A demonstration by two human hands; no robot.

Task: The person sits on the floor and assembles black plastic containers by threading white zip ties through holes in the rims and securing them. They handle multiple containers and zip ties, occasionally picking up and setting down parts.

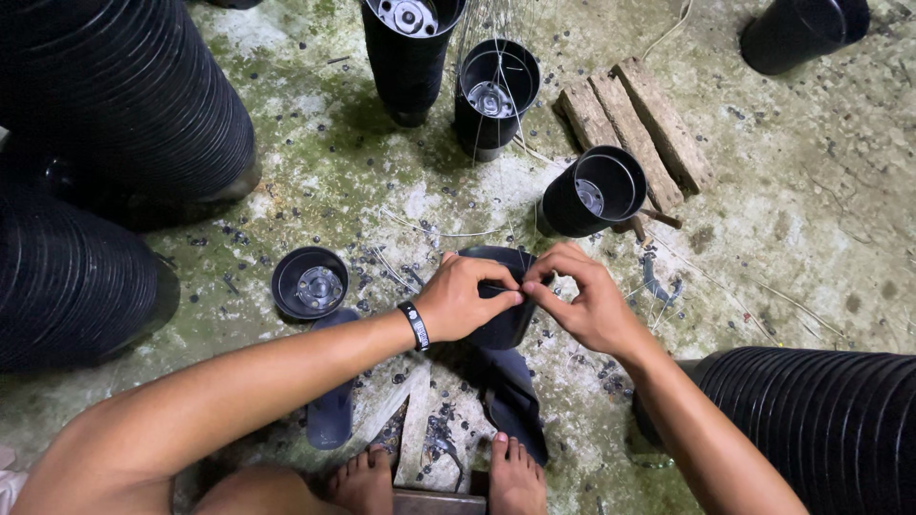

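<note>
Keep your left hand [465, 298] clamped on the round black plastic pot [501, 322] between your knees; your right hand [584, 300] pinches its rim, so thread the thin wire [498, 286] steadily.

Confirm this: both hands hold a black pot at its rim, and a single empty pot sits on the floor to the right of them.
Wrong side. Both hands, left and right, do hold the black pot at its rim, but the single pot on the floor sits to their left, as the head view shows.
</note>
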